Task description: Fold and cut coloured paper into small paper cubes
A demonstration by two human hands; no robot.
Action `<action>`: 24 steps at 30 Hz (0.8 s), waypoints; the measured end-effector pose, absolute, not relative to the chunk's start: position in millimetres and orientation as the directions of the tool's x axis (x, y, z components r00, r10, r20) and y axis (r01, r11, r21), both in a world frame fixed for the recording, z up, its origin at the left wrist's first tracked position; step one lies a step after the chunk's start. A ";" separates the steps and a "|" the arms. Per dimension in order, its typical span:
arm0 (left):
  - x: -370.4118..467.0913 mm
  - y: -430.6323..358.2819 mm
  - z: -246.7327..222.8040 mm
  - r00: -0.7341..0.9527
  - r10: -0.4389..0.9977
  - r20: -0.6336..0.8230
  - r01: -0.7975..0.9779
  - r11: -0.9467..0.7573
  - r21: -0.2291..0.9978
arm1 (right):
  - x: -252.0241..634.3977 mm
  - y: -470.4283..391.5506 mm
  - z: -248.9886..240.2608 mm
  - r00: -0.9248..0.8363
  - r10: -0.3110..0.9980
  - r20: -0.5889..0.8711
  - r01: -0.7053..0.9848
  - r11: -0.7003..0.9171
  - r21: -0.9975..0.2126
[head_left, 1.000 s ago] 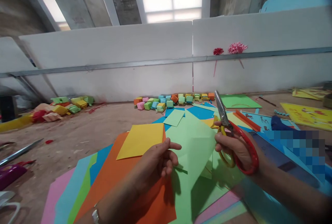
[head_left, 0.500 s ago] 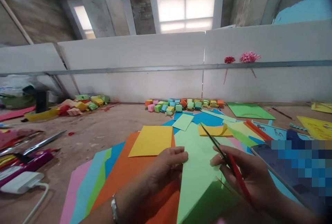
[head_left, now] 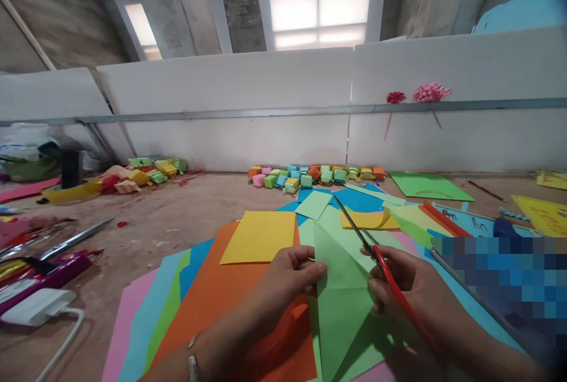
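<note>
My left hand [head_left: 296,273] pinches the edge of a light green paper sheet [head_left: 339,293] between thumb and fingers. The sheet is lifted and tilted, with a crease across it. Red-handled scissors [head_left: 390,276] are in my right hand [head_left: 403,281], blades a little apart and pointing up and away, beside the sheet's right edge. Whether my right fingers also touch the sheet I cannot tell. Left of the sheet, a yellow paper square [head_left: 261,237] lies on orange paper [head_left: 208,299]. A small pale green paper piece [head_left: 313,205] lies beyond my left hand.
Small folded paper blocks [head_left: 305,181] line the white partition [head_left: 221,146]. A partly blurred-out dark device [head_left: 476,305] lies right of my right hand. At left are a white charger [head_left: 38,306], a purple power strip [head_left: 66,273] and a silver tool [head_left: 80,237]. Green card [head_left: 432,185] lies back right.
The light green sheet has come up off the stack and tilted in my left hand. My right hand has shifted slightly, and the scissor tips have moved left and away.
</note>
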State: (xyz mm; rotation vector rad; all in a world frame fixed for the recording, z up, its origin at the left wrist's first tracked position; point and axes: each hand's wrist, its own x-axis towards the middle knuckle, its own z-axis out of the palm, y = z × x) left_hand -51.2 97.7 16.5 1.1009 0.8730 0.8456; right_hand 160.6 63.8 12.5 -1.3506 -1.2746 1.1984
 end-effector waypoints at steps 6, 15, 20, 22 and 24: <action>-40.7 86.2 4.6 0.578 0.791 -0.200 -0.190 0.370 0.910 | 153.8 59.9 18.7 -0.044 0.998 -0.050 0.115 -0.045 -0.992; -53.5 99.1 17.9 0.219 0.956 -0.196 -0.226 0.245 0.943 | 177.3 66.6 20.4 -0.240 0.969 0.067 0.274 0.134 -0.952; -63.9 111.9 25.9 0.090 0.977 -0.194 -0.292 0.212 0.933 | 193.7 78.0 17.0 -0.219 0.968 0.125 0.487 0.219 -0.845; -62.9 111.1 25.8 0.089 0.974 -0.209 -0.296 0.226 0.928 | 193.9 80.4 17.6 -0.186 0.977 0.109 0.586 0.199 -0.786; -61.3 109.0 24.9 0.101 0.973 -0.208 -0.290 0.228 0.930 | 191.5 80.0 20.5 -0.187 0.980 0.067 0.644 0.173 -0.745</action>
